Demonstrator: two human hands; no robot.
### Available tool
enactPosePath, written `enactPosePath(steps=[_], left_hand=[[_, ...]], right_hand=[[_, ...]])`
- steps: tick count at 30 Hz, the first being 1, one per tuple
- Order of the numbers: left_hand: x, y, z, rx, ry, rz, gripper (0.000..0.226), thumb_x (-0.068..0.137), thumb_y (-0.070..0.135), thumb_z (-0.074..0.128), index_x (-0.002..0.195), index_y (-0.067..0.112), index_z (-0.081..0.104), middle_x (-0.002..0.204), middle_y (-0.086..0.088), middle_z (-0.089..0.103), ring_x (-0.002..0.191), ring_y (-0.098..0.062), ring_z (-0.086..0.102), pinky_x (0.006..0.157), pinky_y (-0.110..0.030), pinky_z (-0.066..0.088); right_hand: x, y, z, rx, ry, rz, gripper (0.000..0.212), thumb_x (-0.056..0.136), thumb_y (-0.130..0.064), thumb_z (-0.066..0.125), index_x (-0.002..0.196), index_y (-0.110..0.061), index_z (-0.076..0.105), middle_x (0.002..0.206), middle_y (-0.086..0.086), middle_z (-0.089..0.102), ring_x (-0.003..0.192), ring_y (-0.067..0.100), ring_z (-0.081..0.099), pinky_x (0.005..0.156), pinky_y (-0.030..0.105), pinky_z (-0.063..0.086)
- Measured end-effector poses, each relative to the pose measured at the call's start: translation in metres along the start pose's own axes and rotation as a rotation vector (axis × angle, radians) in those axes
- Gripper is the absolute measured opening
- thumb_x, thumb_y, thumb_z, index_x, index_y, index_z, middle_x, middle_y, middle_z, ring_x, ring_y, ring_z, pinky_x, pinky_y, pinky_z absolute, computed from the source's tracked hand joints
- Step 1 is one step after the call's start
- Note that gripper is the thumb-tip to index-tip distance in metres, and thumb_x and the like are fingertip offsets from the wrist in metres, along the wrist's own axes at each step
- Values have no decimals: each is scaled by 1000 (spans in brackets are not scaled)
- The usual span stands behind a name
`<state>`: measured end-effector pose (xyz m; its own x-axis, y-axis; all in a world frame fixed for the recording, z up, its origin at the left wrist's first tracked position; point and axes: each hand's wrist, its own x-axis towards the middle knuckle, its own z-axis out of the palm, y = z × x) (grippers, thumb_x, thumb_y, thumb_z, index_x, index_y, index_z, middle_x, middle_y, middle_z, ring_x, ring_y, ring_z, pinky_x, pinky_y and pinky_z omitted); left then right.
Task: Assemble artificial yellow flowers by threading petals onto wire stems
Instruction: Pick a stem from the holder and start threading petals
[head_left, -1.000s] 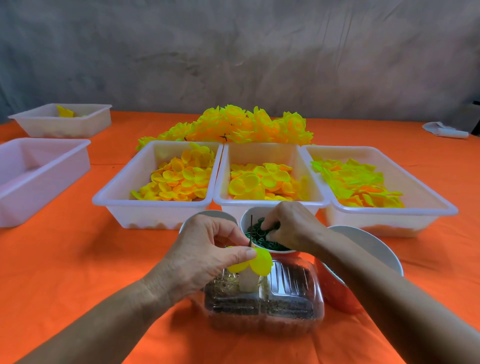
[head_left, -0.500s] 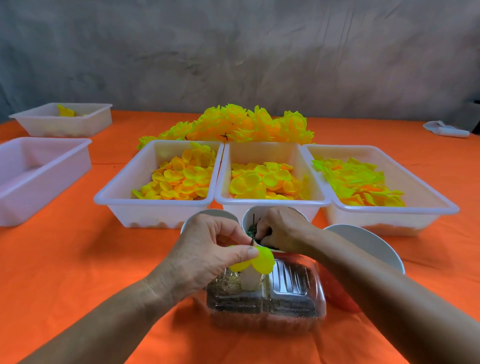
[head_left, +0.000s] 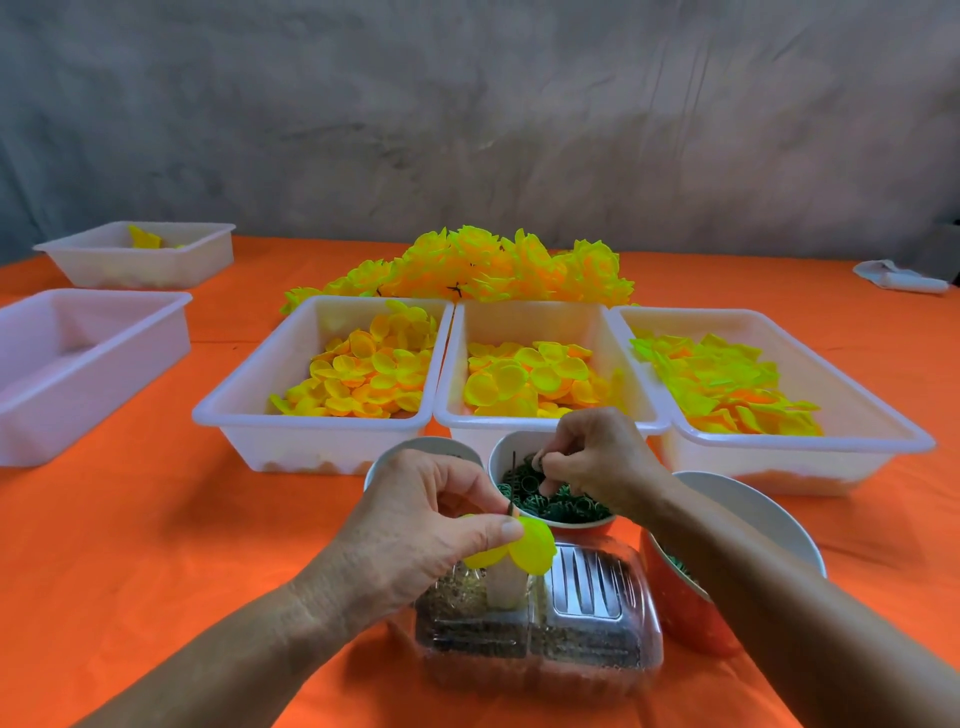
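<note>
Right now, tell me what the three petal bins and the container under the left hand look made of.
Petal bins: apparently white plastic, semi-matte, slightly translucent; rolled rims and moulded corners suggest it.
Container under the left hand: thin clear plastic, glossy; the ribbed lid reflects light and its dark contents show through.

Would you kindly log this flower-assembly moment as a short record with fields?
left hand: left hand pinches yellow petals on a thin wire stem
right hand: right hand picks from green rings in a cup
petal trays: three white trays in a row, each holding yellow petals
finished flowers: yellow pile behind the trays
surface: orange tablecloth
</note>
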<state>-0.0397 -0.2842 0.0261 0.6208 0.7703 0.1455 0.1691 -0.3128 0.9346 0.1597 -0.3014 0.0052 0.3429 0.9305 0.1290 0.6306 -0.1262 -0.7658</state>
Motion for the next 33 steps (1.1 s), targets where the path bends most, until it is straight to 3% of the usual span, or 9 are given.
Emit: enactPosePath(steps=[3,6,11,15,21,26,33], left_hand=[[-1,-1,0,8,-3,5,12,67,6,81,64,12,71,75,-15,70,64,-12,60,66,-32,52],[-1,-1,0,16,-4,7,10,68,7,81,67,9,72,75,-14,70,65,-12,61,66,-30,51],[0,0,0,35,-1,10,10,68,7,81,69,5,72,76,-14,70,65,-9,60,62,-23,50],[-1,1,-1,36,-10,23,10,68,7,81,68,6,71,70,-10,68,62,-5,58,59,-18,47],[-1,0,0,33,1,26,10,68,7,81,67,5,71,74,-15,68,64,-10,58,63,-25,47],[-2,0,0,44,18,23,11,68,8,82,66,9,71,75,-15,68,64,-10,57,63,-26,47],[-4,0,0,11,11,29,12,68,9,82,64,13,71,73,-12,68,65,-11,60,65,-31,50]], right_hand=[[-10,-4,0,334,32,35,18,77,15,57,71,-1,61,58,8,68,49,18,63,43,20,45],[-20,-13,-2,620,33,58,22,81,16,57,76,-4,63,62,6,69,53,15,67,44,18,48],[-37,-28,-6,865,1,146,19,84,13,55,81,-1,67,67,13,71,60,17,70,55,19,56],[-48,-40,-10,985,-28,134,10,79,1,61,86,2,68,80,21,72,73,24,72,61,23,57],[-62,-51,-11,1023,-14,31,20,52,-14,77,70,-8,74,79,17,72,75,25,72,62,22,55],[-73,-54,-7,1033,5,-68,46,40,-30,91,81,-15,75,85,13,74,82,25,72,68,23,55],[-84,-61,7,1043,107,-87,29,49,-14,77,77,-15,76,81,8,74,74,17,70,61,20,53]])
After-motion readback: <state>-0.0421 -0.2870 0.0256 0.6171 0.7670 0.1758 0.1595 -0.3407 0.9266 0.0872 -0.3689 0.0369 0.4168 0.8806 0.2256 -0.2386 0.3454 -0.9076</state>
